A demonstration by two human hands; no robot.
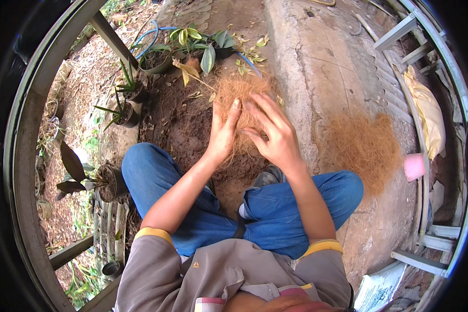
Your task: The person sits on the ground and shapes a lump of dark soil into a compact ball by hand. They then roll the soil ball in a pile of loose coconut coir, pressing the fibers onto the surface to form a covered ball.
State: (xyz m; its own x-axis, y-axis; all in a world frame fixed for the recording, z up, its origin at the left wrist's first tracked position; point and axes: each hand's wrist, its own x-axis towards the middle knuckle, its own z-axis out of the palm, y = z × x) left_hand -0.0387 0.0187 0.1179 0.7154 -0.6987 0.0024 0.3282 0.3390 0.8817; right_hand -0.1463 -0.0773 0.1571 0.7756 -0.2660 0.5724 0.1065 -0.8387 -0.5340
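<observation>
A loose clump of brown coconut fibre is held up in front of me over dark soil. My left hand supports it from the left, its thumb pressed on the near side and its fingers hidden behind the fibre. On the right side of the clump lies my right hand, fingers spread and touching the strands. A larger pile of the same fibre rests on the concrete ledge to the right, beyond my knee.
Potted plants and a blue hose lie ahead; more pots line the left. A pink pot and a yellowish sack are at the far right. A metal frame curves along the left.
</observation>
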